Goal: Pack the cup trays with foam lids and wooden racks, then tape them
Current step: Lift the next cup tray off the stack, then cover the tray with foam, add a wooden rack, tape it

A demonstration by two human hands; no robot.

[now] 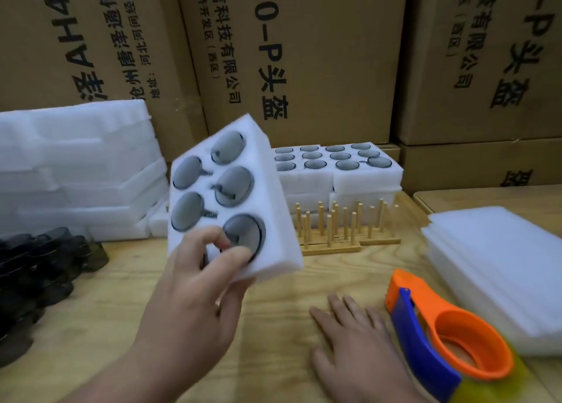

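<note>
Wooden racks (337, 226) and stacked trays (337, 171) stand just behind; the tape dispenser (441, 335) lies by my right hand (355, 348), spread flat on the tabletop (273, 326). My left hand (194, 305) grips the cup tray (231, 195), tilted up, long axis running away from me.

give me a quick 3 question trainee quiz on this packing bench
1. True or false: the left hand holds the cup tray tilted off the table.
2. Which lies nearest the right hand? A) wooden racks B) tape dispenser C) loose dark cups
3. Fill in: the stack of flat foam lids sits at the table's ___ side.

Key: 1 true; 2 B; 3 right
</note>
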